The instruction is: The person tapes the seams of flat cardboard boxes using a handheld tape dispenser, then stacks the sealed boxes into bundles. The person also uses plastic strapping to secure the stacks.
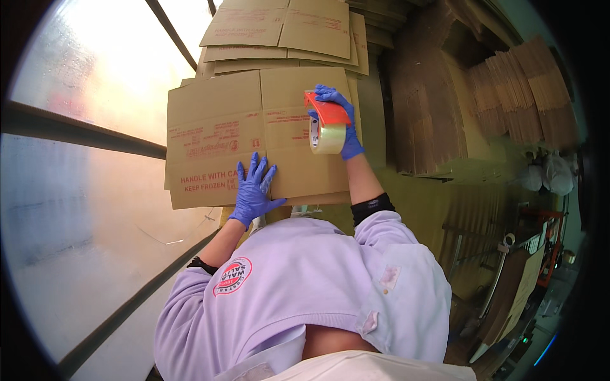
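On the flat carton (216, 105), the spread left hand (254, 195) is being rested; over the carton's right part, a red tape dispenser (330, 113) is being gripped by the right hand (352, 134). Bright panes (70, 184) are being seen leftward, carton stacks (427, 95) rightward.

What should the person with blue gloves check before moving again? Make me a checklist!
1. Both hands wearing blue gloves: ok.
2. Left hand resting on the cardboard box: ok, its fingers are spread near the close edge.
3. Right hand gripping the red tape dispenser: ok.
4. Clear tape roll sitting in the dispenser: ok.
5. Loose end of the tape ready to pull: cannot tell, it doesn't show.
6. Fingers away from the dispenser's cutting edge: cannot tell, the edge isn't clear enough.
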`<state>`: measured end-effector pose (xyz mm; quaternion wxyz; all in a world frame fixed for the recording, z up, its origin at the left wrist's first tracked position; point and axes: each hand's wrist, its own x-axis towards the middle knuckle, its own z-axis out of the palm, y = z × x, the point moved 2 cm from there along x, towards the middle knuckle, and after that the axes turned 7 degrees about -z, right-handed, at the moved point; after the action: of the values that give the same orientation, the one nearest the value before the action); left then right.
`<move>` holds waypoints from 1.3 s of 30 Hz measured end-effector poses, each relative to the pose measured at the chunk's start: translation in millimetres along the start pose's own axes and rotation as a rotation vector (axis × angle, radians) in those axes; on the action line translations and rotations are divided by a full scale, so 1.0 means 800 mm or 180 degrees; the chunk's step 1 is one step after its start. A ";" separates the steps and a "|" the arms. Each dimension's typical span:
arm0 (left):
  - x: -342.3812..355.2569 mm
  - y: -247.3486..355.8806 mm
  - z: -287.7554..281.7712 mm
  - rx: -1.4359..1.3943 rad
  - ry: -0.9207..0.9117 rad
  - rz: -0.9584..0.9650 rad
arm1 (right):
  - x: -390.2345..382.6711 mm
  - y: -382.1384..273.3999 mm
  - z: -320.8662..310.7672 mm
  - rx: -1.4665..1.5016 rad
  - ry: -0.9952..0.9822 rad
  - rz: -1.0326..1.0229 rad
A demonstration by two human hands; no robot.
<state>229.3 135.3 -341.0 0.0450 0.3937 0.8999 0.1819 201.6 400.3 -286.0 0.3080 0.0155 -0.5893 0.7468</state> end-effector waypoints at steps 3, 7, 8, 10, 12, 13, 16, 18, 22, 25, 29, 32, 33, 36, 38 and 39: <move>0.004 0.004 -0.003 0.0020 -0.0034 -0.0063 | 0.001 0.066 -0.015 0.0967 0.0482 0.1113; 0.002 0.001 0.003 0.0033 0.0225 -0.0009 | -0.005 0.073 -0.021 0.1390 0.0512 0.1652; 0.002 0.002 0.004 -0.0012 0.0252 0.0010 | -0.009 0.067 -0.021 0.1375 0.0439 0.1554; 0.000 0.002 0.004 -0.0074 0.0341 -0.0010 | -0.067 0.037 -0.009 0.1390 0.0591 0.1879; -0.002 0.004 0.000 -0.0097 0.0298 -0.0046 | -0.122 0.023 -0.011 0.0677 0.0303 0.1512; 0.000 0.004 -0.001 -0.0110 0.0290 -0.0058 | -0.136 0.020 -0.011 0.0502 0.0310 0.1498; 0.001 0.001 0.001 -0.0131 0.0325 0.0007 | -0.109 0.017 -0.014 0.0964 0.0487 0.2317; 0.004 0.001 0.001 -0.0131 0.0297 0.0016 | -0.055 -0.006 -0.011 0.1263 0.0219 0.3258; -0.001 0.000 0.001 -0.0083 0.0044 0.0039 | -0.058 0.019 -0.041 0.0947 -0.0739 0.3179; -0.002 0.017 -0.022 0.0812 -0.0811 0.0099 | -0.090 -0.014 -0.048 0.1122 -0.0764 0.1291; -0.016 0.022 -0.033 0.1098 -0.0892 0.0491 | -0.080 -0.131 -0.106 0.1260 -0.0380 -0.0122; 0.041 0.023 -0.140 0.0748 0.0119 0.0966 | -0.107 -0.194 -0.186 0.0823 -0.0070 -0.0943; 0.074 0.019 -0.186 0.0670 0.0449 0.1065 | -0.124 -0.207 -0.199 0.0621 0.0089 -0.0972; 0.160 0.012 -0.287 0.0717 0.0987 0.0574 | -0.165 -0.219 -0.212 0.0248 0.0424 -0.1007; 0.192 0.016 -0.304 0.0902 0.1590 0.1060 | -0.191 -0.201 -0.210 0.0233 0.0524 -0.1032; 0.204 0.019 -0.306 0.0952 0.1724 0.1099 | -0.200 -0.200 -0.188 0.0017 0.0863 -0.0860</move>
<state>72.8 191.5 -98.0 -0.2848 0.4798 0.8160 0.1508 458.6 481.7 -254.4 0.4820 -0.0055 -0.5329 0.6954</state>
